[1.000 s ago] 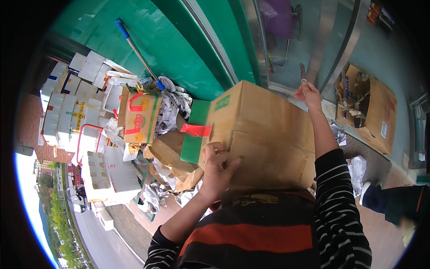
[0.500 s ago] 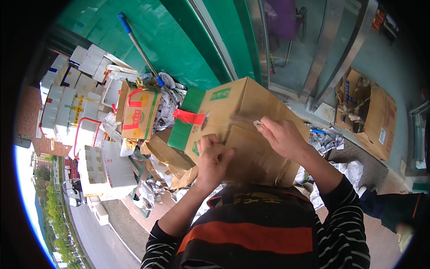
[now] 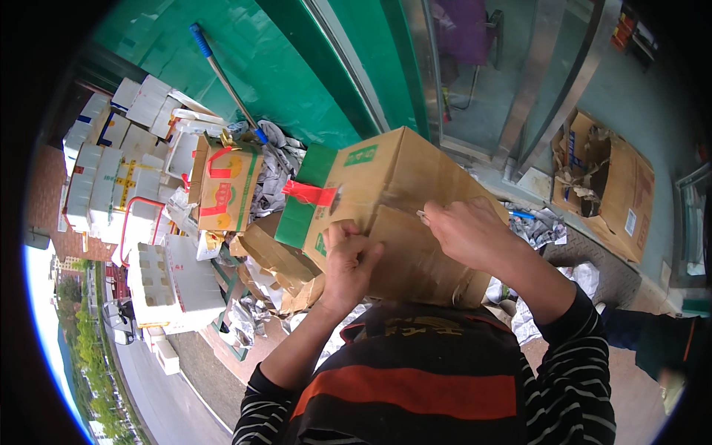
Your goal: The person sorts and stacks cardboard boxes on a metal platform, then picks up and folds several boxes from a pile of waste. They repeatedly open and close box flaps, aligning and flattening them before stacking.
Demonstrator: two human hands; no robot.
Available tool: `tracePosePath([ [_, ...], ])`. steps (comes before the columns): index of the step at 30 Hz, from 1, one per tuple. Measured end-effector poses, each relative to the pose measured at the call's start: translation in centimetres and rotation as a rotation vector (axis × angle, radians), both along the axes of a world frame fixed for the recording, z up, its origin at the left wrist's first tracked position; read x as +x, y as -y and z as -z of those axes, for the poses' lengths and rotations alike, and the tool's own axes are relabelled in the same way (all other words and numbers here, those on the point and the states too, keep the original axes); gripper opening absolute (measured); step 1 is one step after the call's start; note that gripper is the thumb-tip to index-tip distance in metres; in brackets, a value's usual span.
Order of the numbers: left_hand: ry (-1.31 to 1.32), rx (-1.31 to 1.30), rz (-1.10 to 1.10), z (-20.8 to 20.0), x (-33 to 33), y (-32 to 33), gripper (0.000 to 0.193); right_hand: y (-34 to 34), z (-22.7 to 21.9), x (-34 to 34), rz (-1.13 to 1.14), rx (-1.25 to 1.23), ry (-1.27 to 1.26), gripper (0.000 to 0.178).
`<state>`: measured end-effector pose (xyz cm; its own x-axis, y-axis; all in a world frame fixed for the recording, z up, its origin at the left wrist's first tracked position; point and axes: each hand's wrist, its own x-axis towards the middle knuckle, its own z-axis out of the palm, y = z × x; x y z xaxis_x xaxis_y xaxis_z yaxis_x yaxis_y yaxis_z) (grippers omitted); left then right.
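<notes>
A large brown cardboard box (image 3: 426,174) with green print stands before me, its seam facing up. My left hand (image 3: 347,263) lies on its near left part, fingers curled closed; what they hold, if anything, is hidden. On the seam to the right, my right hand (image 3: 467,231) pinches a small pale piece (image 3: 423,216) between thumb and fingertips; I cannot make out whether it is a tape end. Green card (image 3: 310,200) with a red strip (image 3: 311,194) sticks out at the box's left end.
Left are a printed carton (image 3: 228,185) and stacked white foam boxes (image 3: 170,278). Crumpled newspaper (image 3: 278,174) lies around a blue-handled pole (image 3: 230,85). An open torn carton (image 3: 619,193) stands right, by a metal-framed glass door (image 3: 567,81). Another person's leg (image 3: 660,341) shows at lower right.
My right hand has moved slightly down toward me along the box, still pinching the small pale piece. My left hand stays in about the same place on the box.
</notes>
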<state>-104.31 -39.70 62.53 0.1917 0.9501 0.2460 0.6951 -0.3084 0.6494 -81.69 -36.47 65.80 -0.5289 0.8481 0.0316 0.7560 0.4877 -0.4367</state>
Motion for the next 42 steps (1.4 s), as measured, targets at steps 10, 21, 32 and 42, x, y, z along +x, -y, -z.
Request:
tracePosePath([
  [10, 0.064, -0.045, -0.039, 0.6, -1.8, -0.8, 0.015, -1.1, 2.9, 1.6, -0.191, -0.267, 0.392, 0.015],
  [21, 0.435, -0.254, -0.199, 0.2, -7.8, -1.9, 0.010, 1.1, 20.6, 12.9, 0.054, -0.044, 0.351, 0.016],
  [32, 0.593, -0.396, -0.241, 1.1, -10.9, 0.2, 0.010, -1.7, 22.4, 8.0, 0.620, -0.494, -1.236, 0.031],
  [42, 0.452, -0.401, -0.323, 1.7, -16.1, 2.2, 0.011, 1.0, 18.9, -5.2, 0.294, -0.210, -0.863, 0.030],
])
